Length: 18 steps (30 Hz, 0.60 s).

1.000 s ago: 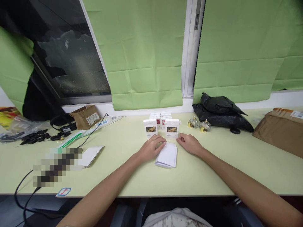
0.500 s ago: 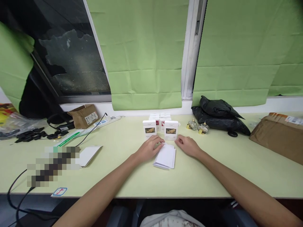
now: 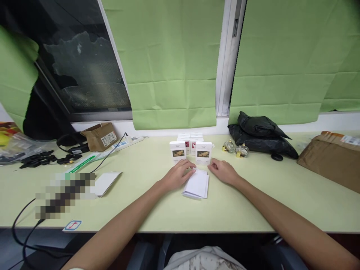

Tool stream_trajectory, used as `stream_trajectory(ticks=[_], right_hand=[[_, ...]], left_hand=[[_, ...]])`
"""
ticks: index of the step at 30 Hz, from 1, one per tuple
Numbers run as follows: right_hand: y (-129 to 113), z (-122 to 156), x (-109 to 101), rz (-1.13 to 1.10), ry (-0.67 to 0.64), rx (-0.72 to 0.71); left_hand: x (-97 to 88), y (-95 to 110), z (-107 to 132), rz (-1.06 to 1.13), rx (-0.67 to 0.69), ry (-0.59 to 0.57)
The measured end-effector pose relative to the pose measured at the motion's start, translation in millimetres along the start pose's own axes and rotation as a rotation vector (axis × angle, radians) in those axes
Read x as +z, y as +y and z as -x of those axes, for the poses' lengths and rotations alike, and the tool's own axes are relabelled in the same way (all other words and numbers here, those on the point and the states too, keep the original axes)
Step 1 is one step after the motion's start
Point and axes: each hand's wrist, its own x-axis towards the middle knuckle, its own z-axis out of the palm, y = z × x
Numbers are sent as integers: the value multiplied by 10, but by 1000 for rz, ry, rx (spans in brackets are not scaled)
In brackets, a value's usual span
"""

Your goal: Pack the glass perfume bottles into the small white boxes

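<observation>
Two small white boxes, a left one point(image 3: 177, 154) and a right one point(image 3: 203, 153), stand upright side by side, each with a dark picture on its front. Close in front of them lies a folded stack of white paper point(image 3: 196, 184). My left hand point(image 3: 180, 173) rests at the paper's left side, thumb apart from the fingers, its fingertips by the paper's upper edge. Just right of the paper, my right hand point(image 3: 221, 170) lies curled near the lower corner of the right box, with nothing visible in it. Behind stand more white boxes point(image 3: 192, 143) with red marks, partly hidden.
Two glass bottles point(image 3: 242, 150) with gold caps lie right of the boxes, before black plastic bags point(image 3: 261, 138). A large brown carton point(image 3: 332, 159) is at far right. Leftward are a white card point(image 3: 106, 183), a small open carton point(image 3: 99, 137), a cable and black parts point(image 3: 38, 159).
The view has shifted very slightly. Both hands, the paper and the boxes keep their places relative to one another.
</observation>
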Motion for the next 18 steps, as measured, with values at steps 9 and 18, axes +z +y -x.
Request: stream_trajectory(ticks=[9,18], right_hand=[[-19,11,-12,29,-17,-3],[-10,12,-6,18,-8,-8]], left_hand=[[-12,-26,-14,8,1,17],[11,-38,19,2,-73,-82]])
